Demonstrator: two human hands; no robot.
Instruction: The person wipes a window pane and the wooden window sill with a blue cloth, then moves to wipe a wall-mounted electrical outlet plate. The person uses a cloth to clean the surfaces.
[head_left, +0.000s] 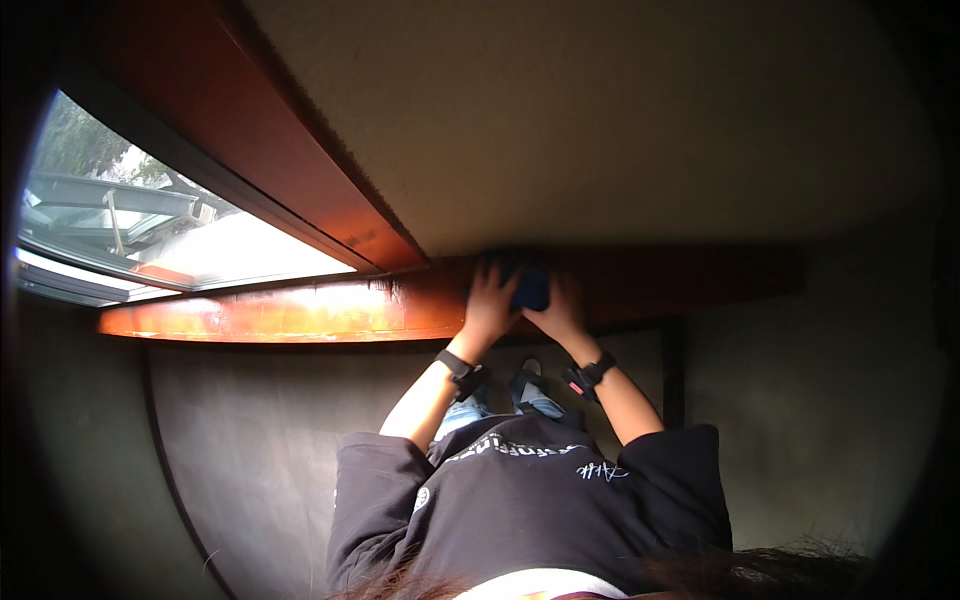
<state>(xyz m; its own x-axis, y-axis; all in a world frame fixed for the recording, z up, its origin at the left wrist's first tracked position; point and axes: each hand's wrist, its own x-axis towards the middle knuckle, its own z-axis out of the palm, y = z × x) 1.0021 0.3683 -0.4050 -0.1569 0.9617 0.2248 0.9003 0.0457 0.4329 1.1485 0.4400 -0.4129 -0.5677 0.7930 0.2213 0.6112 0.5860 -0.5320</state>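
Note:
A dark blue object (534, 291), perhaps a folded cloth, lies between my two hands over the reddish-brown wooden windowsill (292, 309). My left hand (491, 301) is on its left side with the fingers spread forward. From the right, my right hand (562, 306) grips its edge, the thumb lying near its lower corner. Shadow and blur hide the far side of the object and some fingertips. Each wrist wears a black strap with a small device.
To the left is a window (255, 236) with an open sash outside, bordered by a wooden frame board (319, 187). A plain wall (600, 135) rises beyond the sill. My feet stand on the grey floor (247, 427) below, which has dark lines across it.

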